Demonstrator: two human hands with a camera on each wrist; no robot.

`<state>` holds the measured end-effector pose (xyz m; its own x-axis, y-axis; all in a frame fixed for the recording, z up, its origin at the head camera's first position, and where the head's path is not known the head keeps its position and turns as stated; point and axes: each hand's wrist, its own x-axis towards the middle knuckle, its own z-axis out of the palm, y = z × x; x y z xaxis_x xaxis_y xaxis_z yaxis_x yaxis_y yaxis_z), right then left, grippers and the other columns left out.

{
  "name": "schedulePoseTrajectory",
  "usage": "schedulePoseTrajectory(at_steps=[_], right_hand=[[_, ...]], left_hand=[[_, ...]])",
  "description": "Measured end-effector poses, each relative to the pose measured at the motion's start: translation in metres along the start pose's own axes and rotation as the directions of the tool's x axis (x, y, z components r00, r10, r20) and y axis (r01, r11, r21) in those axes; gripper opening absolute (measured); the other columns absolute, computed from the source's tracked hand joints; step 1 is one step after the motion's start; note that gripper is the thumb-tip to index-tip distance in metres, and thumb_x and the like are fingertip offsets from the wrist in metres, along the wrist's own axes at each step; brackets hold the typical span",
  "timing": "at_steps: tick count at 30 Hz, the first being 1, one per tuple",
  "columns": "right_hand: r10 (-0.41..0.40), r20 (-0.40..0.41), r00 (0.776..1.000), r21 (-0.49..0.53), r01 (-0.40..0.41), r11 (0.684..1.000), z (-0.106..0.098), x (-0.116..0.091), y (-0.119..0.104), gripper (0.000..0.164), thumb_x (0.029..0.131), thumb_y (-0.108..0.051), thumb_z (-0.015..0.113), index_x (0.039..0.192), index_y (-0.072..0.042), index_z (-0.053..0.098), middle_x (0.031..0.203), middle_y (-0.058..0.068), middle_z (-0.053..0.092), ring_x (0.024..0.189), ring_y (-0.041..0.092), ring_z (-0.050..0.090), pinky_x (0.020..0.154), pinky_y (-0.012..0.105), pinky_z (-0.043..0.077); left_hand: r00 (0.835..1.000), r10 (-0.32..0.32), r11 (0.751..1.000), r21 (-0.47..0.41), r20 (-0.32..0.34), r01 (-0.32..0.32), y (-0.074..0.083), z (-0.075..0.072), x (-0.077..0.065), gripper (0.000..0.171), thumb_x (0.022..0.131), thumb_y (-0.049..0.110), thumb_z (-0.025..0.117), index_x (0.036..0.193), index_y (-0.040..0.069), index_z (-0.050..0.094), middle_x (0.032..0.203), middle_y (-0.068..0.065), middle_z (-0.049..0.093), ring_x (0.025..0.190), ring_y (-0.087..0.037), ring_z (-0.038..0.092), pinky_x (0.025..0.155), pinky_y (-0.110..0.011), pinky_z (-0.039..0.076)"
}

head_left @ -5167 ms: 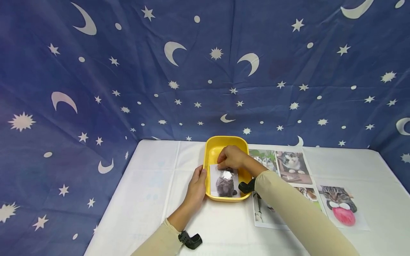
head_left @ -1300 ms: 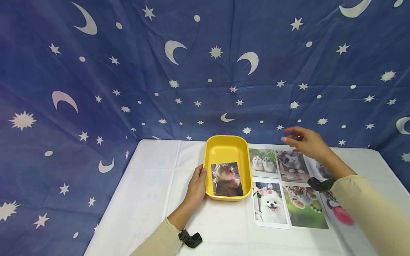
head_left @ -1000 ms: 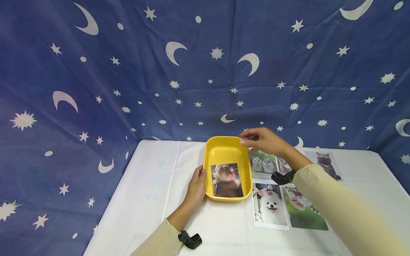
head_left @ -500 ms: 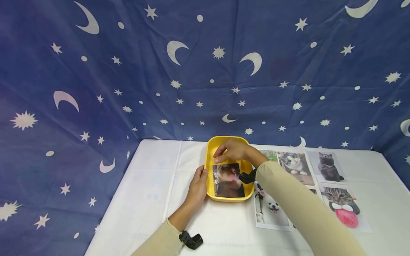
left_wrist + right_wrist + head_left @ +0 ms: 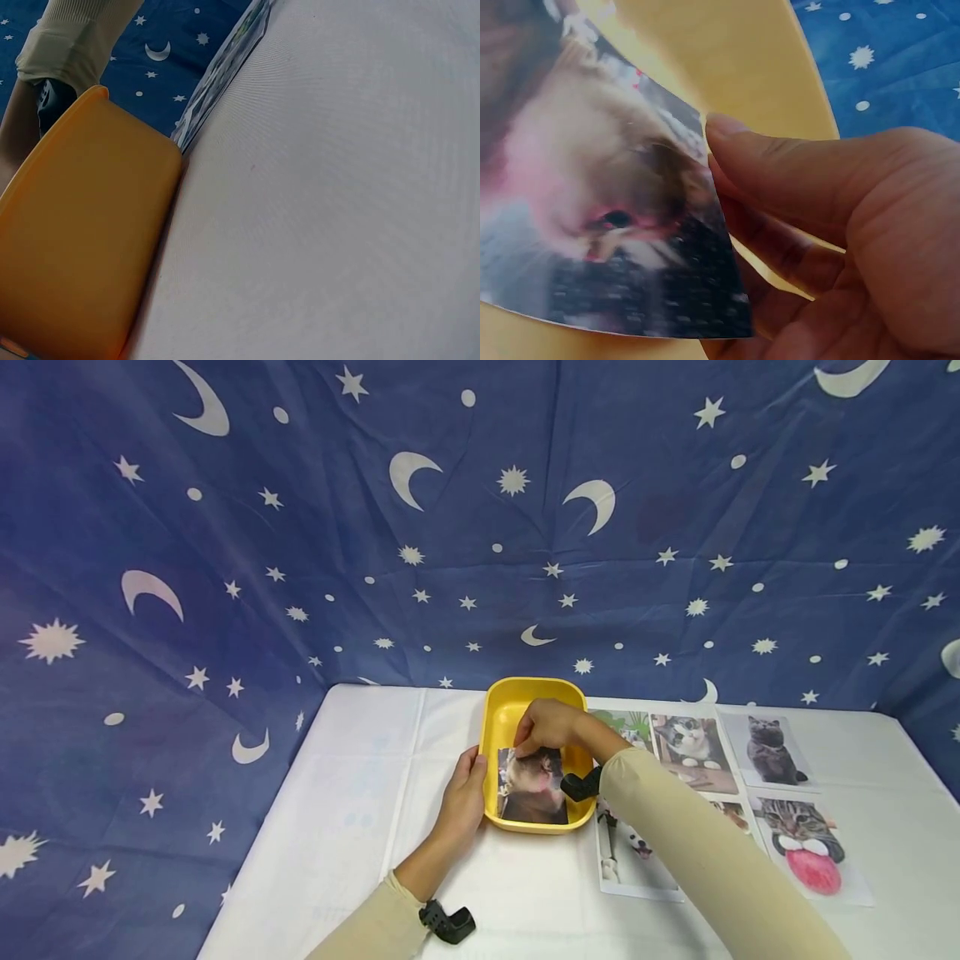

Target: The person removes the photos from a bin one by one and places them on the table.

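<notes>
A yellow plastic tray (image 5: 534, 687) stands on the table, and my left hand (image 5: 457, 806) grips its left wall with the thumb at the rim. Inside the near half lies a photo card (image 5: 534, 797) of a furry animal with pinkish colouring. My right hand (image 5: 547, 725) reaches in over the right rim and pinches the card's far edge between thumb and fingers. In the right wrist view the thumb (image 5: 761, 161) lies at the edge of the card (image 5: 607, 165), which bows slightly, fingers behind it. The left wrist view shows the tray's outer wall (image 5: 90, 232).
Photo cards lie in two rows right of the tray: a grey cat (image 5: 772, 752), a cat with white paws (image 5: 690, 747), a tabby with a pink shape (image 5: 806, 847), and a white dog (image 5: 637, 860) partly under my right sleeve (image 5: 705, 843). A starry blue cloth (image 5: 450, 527) hangs behind.
The grey cat photo has gone from the tray to the back right of the table. My right hand came back leftward into the tray and took hold of the card there. The left hand stayed.
</notes>
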<state>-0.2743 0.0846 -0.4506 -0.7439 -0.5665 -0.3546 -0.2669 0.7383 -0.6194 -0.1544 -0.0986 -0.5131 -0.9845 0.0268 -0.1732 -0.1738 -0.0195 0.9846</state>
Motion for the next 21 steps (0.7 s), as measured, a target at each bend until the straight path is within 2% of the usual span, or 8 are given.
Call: schedulePoseTrajectory(at_steps=[5, 8, 10, 12, 15, 18, 21], right_hand=[[-0.024, 0.036, 0.999, 0.145, 0.019, 0.989, 0.0, -0.011, -0.004, 0.017, 0.087, -0.008, 0.078, 0.103, -0.009, 0.081, 0.092, 0.001, 0.078, 0.079, 0.011, 0.065, 0.072, 0.023, 0.055], [-0.045, 0.054, 0.998, 0.16, 0.036, 0.986, -0.001, -0.019, -0.005, 0.026, 0.086, -0.003, 0.075, 0.11, -0.011, 0.08, 0.092, 0.003, 0.077, 0.076, 0.012, 0.062, 0.068, 0.024, 0.054], [-0.061, 0.036, 0.997, 0.131, 0.055, 0.99, -0.002, -0.025, -0.005, 0.031, 0.086, 0.0, 0.073, 0.114, -0.013, 0.08, 0.09, 0.003, 0.075, 0.073, 0.014, 0.059, 0.065, 0.024, 0.051], [-0.066, -0.007, 0.998, 0.112, 0.067, 0.991, -0.002, -0.03, -0.004, 0.035, 0.086, 0.001, 0.073, 0.116, -0.014, 0.079, 0.088, 0.003, 0.073, 0.071, 0.015, 0.057, 0.063, 0.025, 0.051], [-0.072, -0.132, 0.989, 0.118, 0.087, 0.989, 0.001, -0.037, -0.002, 0.028, 0.088, -0.003, 0.075, 0.114, -0.012, 0.078, 0.088, 0.001, 0.074, 0.075, 0.015, 0.06, 0.066, 0.026, 0.053], [-0.056, -0.251, 0.966, 0.193, 0.107, 0.975, 0.006, -0.042, -0.001, 0.016, 0.089, -0.007, 0.078, 0.105, -0.01, 0.077, 0.087, 0.001, 0.074, 0.078, 0.016, 0.063, 0.069, 0.028, 0.055], [-0.045, -0.302, 0.952, 0.239, 0.122, 0.963, 0.011, -0.048, -0.001, 0.009, 0.09, -0.01, 0.078, 0.099, -0.01, 0.076, 0.087, 0.0, 0.074, 0.081, 0.017, 0.065, 0.073, 0.03, 0.056]], left_hand=[[1.0, -0.003, 1.0, 0.005, -0.018, 0.003, 0.0, -0.001, 0.0, 0.045, 0.112, 0.033, 0.038, 0.15, 0.009, 0.043, 0.148, -0.013, 0.054, 0.139, -0.03, 0.049, 0.12, -0.049, 0.037], [1.0, -0.009, 1.0, 0.014, -0.018, 0.009, 0.0, -0.001, -0.001, 0.045, 0.112, 0.033, 0.038, 0.151, 0.009, 0.042, 0.15, -0.013, 0.052, 0.142, -0.03, 0.046, 0.122, -0.05, 0.034], [1.0, -0.015, 1.0, 0.018, -0.015, 0.016, -0.001, -0.001, -0.002, 0.046, 0.112, 0.034, 0.038, 0.151, 0.01, 0.042, 0.152, -0.013, 0.051, 0.143, -0.03, 0.045, 0.122, -0.05, 0.034], [1.0, -0.018, 1.0, 0.021, -0.01, 0.018, -0.001, 0.0, -0.002, 0.047, 0.112, 0.035, 0.038, 0.152, 0.011, 0.041, 0.152, -0.012, 0.051, 0.143, -0.029, 0.045, 0.122, -0.049, 0.034], [1.0, -0.01, 1.0, 0.014, -0.009, 0.011, 0.0, 0.001, -0.002, 0.046, 0.112, 0.035, 0.038, 0.151, 0.011, 0.042, 0.151, -0.012, 0.052, 0.141, -0.028, 0.047, 0.12, -0.048, 0.036], [1.0, 0.0, 1.0, 0.017, -0.02, 0.0, 0.001, 0.002, -0.001, 0.045, 0.112, 0.033, 0.038, 0.15, 0.01, 0.043, 0.151, -0.012, 0.052, 0.14, -0.028, 0.047, 0.12, -0.047, 0.036], [0.999, 0.005, 0.999, 0.032, -0.033, -0.004, 0.002, 0.003, 0.0, 0.046, 0.112, 0.032, 0.038, 0.15, 0.009, 0.043, 0.151, -0.013, 0.051, 0.141, -0.028, 0.047, 0.12, -0.048, 0.036]])
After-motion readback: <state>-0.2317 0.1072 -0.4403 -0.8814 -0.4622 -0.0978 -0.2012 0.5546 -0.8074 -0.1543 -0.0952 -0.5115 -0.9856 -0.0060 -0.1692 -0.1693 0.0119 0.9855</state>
